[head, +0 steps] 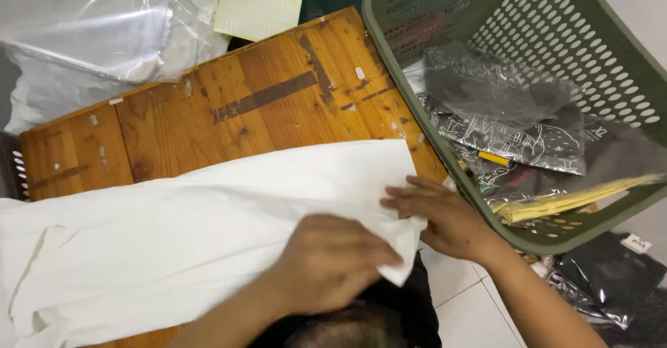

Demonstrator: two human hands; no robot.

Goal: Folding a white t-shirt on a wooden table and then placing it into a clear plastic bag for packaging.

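A white cloth point(208, 230) lies spread over a wooden table point(264, 91), its right end reaching the table's right edge. My left hand point(333, 261) is curled over the cloth's near right corner and grips a fold of it. Just to the right, my right hand point(445, 219) holds the same end, fingers laid on top of the fabric and the cloth's edge draped over the hand.
A green perforated basket point(611, 49) at the right holds black garments in clear wrap point(500, 111) and yellow sheets point(570, 202). Clear plastic bags point(90, 28) and a pale gridded pad point(257, 4) lie beyond the table. More wrapped black items point(611, 278) sit on white floor tiles point(465, 313).
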